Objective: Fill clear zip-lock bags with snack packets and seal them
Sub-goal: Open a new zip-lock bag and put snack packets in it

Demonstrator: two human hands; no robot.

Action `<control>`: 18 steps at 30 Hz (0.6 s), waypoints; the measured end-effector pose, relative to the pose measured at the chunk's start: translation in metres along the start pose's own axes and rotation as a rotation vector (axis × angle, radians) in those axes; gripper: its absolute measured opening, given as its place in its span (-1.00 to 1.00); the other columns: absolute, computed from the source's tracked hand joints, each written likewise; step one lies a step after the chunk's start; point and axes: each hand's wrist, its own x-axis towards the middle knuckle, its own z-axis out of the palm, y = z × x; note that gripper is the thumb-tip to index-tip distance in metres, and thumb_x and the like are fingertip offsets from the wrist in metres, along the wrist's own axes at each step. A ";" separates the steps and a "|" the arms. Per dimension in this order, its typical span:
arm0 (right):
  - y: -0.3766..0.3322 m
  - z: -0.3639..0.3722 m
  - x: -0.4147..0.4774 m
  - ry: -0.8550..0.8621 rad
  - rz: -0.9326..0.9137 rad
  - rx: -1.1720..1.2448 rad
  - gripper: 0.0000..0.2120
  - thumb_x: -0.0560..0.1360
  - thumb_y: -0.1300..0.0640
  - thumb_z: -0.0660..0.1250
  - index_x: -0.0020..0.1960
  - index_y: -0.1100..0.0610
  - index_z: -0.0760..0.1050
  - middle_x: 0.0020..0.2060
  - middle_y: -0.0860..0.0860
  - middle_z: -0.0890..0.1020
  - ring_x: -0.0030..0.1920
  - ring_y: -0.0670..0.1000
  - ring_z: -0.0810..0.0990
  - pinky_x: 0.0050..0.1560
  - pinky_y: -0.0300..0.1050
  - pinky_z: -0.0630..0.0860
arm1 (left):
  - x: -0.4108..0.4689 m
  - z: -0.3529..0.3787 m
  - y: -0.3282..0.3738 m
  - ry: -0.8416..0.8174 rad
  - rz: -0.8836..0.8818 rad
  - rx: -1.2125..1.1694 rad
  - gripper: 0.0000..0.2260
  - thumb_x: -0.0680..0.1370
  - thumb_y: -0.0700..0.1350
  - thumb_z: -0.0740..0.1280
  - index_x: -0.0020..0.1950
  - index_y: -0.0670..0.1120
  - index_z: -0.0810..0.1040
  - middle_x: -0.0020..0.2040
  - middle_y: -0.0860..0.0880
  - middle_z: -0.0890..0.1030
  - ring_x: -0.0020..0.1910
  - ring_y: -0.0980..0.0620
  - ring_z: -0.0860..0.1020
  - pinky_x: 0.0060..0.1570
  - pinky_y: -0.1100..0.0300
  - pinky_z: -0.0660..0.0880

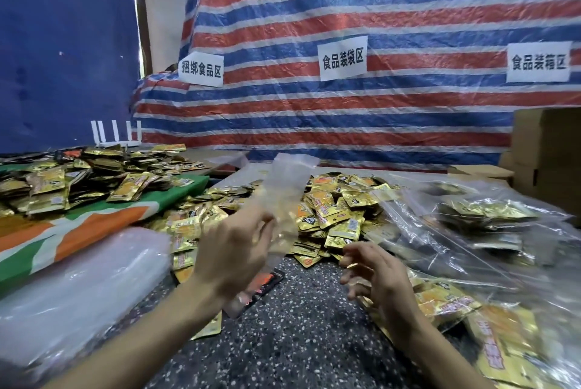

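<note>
My left hand point(234, 250) holds an empty clear zip-lock bag point(283, 197) upright in front of me, fingers curled on its lower part; the bag is motion-blurred. My right hand point(374, 269) hovers to the right of it with fingers loosely spread and nothing in it. Behind both hands lies a heap of gold snack packets point(333, 215) on the speckled dark floor point(283, 341). More gold packets point(446, 303) lie under my right forearm.
A stack of clear bags point(81, 288) lies at the left. Filled clear bags point(484, 222) pile up at the right, cardboard boxes point(547, 149) behind them. Another packet heap point(78, 178) sits on a green-orange cloth. A striped tarp point(345, 11) with paper signs hangs behind.
</note>
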 end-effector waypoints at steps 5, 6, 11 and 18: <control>0.000 -0.003 0.002 0.085 -0.042 -0.025 -0.30 0.37 -0.41 0.32 0.11 0.21 0.58 -0.09 0.10 0.71 -0.13 0.11 0.66 -0.24 0.01 0.55 | -0.002 0.060 0.042 -0.015 0.251 -0.133 -0.91 0.56 -0.15 0.33 -0.05 -0.12 0.62 -0.14 -0.02 0.66 -0.25 0.00 0.60 -0.32 0.07 0.55; -0.002 -0.003 0.002 0.108 -0.060 -0.038 -0.28 0.37 -0.45 0.26 0.11 0.17 0.61 -0.05 0.11 0.72 -0.07 0.11 0.68 -0.18 0.05 0.56 | -0.006 0.071 0.045 -0.021 0.288 -0.149 -0.92 0.56 -0.16 0.34 -0.04 -0.12 0.62 -0.12 -0.02 0.66 -0.22 -0.01 0.61 -0.28 0.07 0.55; -0.008 -0.014 0.006 0.309 -0.004 -0.058 -0.18 0.29 -0.54 0.21 0.23 0.08 0.60 0.11 0.15 0.68 0.12 0.22 0.64 0.15 0.30 0.54 | -0.038 0.107 0.042 -0.155 0.406 -0.238 -0.96 0.50 -0.19 0.42 -0.06 -0.11 0.63 -0.11 -0.01 0.66 -0.18 0.02 0.60 -0.19 0.09 0.57; -0.011 -0.027 0.011 0.261 0.016 -0.178 -0.69 0.32 0.14 0.43 -0.30 0.42 0.53 -0.37 0.11 0.46 -0.30 0.08 0.37 -0.24 -0.01 0.28 | -0.052 0.105 0.042 -0.341 0.499 -0.188 -0.96 0.43 -0.13 0.39 -0.15 -0.04 0.57 -0.18 0.06 0.61 -0.27 0.07 0.53 -0.29 0.20 0.44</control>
